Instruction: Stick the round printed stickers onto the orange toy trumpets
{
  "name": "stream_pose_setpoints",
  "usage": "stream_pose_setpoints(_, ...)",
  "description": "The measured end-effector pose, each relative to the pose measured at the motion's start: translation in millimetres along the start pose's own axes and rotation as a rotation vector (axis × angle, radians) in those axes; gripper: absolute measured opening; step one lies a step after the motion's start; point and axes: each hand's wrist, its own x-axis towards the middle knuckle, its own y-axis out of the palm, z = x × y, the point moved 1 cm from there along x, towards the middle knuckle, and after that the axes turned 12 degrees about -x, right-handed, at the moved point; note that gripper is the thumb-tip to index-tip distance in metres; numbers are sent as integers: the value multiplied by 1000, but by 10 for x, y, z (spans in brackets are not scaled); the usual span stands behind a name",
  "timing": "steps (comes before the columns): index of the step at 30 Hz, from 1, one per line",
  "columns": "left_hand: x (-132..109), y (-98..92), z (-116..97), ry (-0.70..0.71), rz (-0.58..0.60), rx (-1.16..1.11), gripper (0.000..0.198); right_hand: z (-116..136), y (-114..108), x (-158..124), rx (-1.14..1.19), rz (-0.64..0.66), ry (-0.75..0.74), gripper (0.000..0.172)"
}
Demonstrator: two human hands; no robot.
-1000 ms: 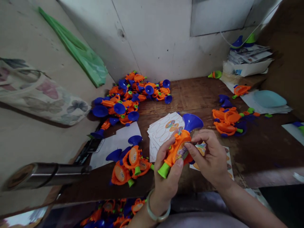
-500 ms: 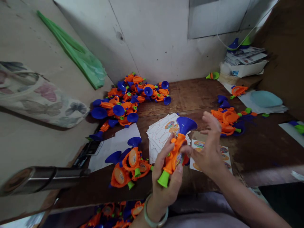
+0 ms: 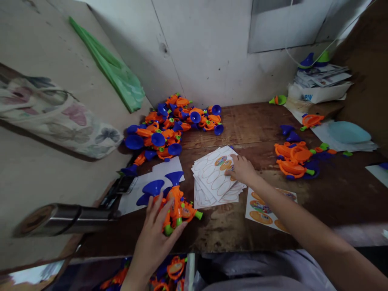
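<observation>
Table (image 3: 242,121): brown wood, scuffed, w/ pale wall (image 3: 212,48) behind.
L hand (image 3: 153,236): fingers spread over front trumpets (image 3: 176,206), touching; can't tell if any is gripped.
Front trumpets: toy ones, orange bodies, blue horns, green mouthpieces; bunched nr table's front edge, partly hidden by L hand.
R hand (image 3: 241,167): at right side of sticker sheets (image 3: 209,178), fingers bent; can't tell if pinching anything.
Sticker sheets: messy stack, mid-table; top one mostly blank ovals, few printed ones by R hand.
Loose sheet (image 3: 256,212): printed ovals, right of stack, partly hidden by R forearm.
Plain paper (image 3: 133,198): white, just behind front trumpets.
Flask (image 3: 63,220): steel, table's left end.
Back pile (image 3: 169,131): many more trumpets, heaped twd wall.
Right trumpets (image 3: 294,159): small bunch, same colors.
Blue dish (image 3: 348,132): on papers, far right.
Box (image 3: 323,93): papers stacked in/on it, back right.
Green bag (image 3: 118,81): hangs upper left.
</observation>
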Motion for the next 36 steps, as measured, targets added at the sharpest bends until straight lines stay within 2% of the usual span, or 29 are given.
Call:
stream_pose_setpoints(3,-19,4,71,-68,27,22,63,81,92,31,-41,5,31,54)
stream_pose_setpoints(5,28,-7,0,-48,-7,43,64,90,109,31,-44,-23,37,44)
stream_pose_setpoints(7,111,12,-174,26,-133,9,64,73,86,25,-20,-65,29,33)
stream_pose_setpoints(9,222,89,-433,115,-305,-91,63,31,23,9,32,-109,10,28)
stream_pose_setpoints(10,291,153,-580,155,-323,-154,62,1,-24,-10,68,-131,0,30)
stream_pose_setpoints(13,548,373,-987,237,-263,-343,52,-119,-201,-145,200,-195,-44,34)
stream_pose_setpoints(15,751,485,-1169,236,-277,-415,43,-198,-324,-319,280,-229,-92,36)
stream_pose_setpoints(18,1057,592,-1290,134,-281,-515,30,-251,-456,-657,412,-269,-195,33)
stream_pose_setpoints(21,1269,677,-1345,-45,-122,-761,29,-213,-506,-952,546,-320,-279,26)
stream_pose_setpoints(24,1320,745,-1434,-247,68,-1033,29,-145,-526,-1109,503,-411,-292,23)
stream_pose_setpoints(28,1257,752,-1586,-363,175,-1193,38,-78,-599,-1176,402,-518,-415,21)
stream_pose_setpoints(36,1254,605,-1752,-405,167,-1206,30,1,-701,-1257,403,-639,-416,18)
